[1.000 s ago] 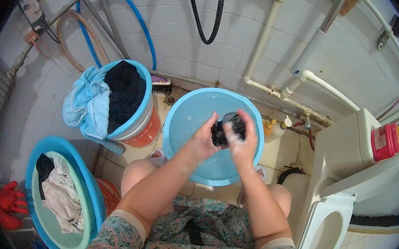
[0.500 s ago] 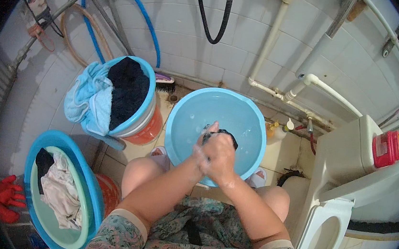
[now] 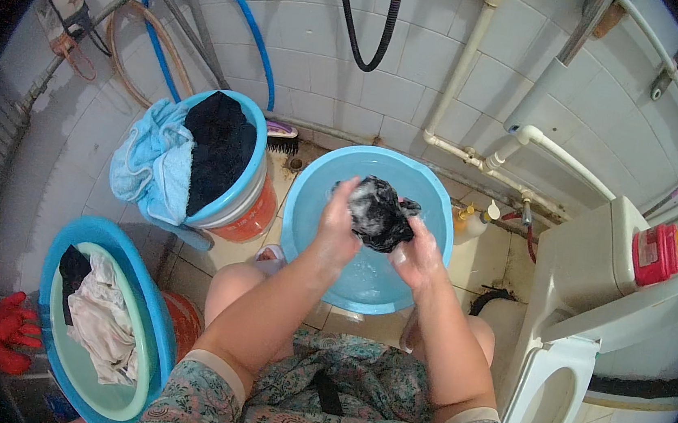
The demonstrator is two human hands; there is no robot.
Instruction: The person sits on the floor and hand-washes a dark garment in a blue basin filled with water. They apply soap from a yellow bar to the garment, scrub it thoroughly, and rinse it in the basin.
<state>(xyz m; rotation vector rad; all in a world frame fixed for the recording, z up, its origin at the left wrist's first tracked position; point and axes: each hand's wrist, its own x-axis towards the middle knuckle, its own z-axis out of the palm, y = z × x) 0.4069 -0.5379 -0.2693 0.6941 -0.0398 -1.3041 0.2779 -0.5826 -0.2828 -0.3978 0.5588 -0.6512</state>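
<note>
A wet, crumpled black cloth point(image 3: 380, 222) with white suds is held between my two hands above the light-blue basin point(image 3: 301, 261). My left hand point(image 3: 339, 226) grips its left side, the fingers curling behind it. On the lower right side of the cloth, my right hand point(image 3: 418, 256) is closed around an edge, with foam on its skin. The kind of garment cannot be made out in the bundle. Below it, the basin holds shallow, slightly foamy water.
To the left, a bucket point(image 3: 229, 209) carries a light-blue towel point(image 3: 152, 157) and black fabric point(image 3: 219, 147). Nearer stands a blue tub point(image 3: 162, 358) with a green basin point(image 3: 134, 392) of pale clothing. Red gloves point(image 3: 7, 330) hang at far left. A toilet point(image 3: 554, 395) stands right; pump bottles point(image 3: 481, 223) sit behind.
My hands were pressed together, rubbing with the cloth mostly hidden. Now they are apart, and the sudsy black cloth is spread wider between them.
</note>
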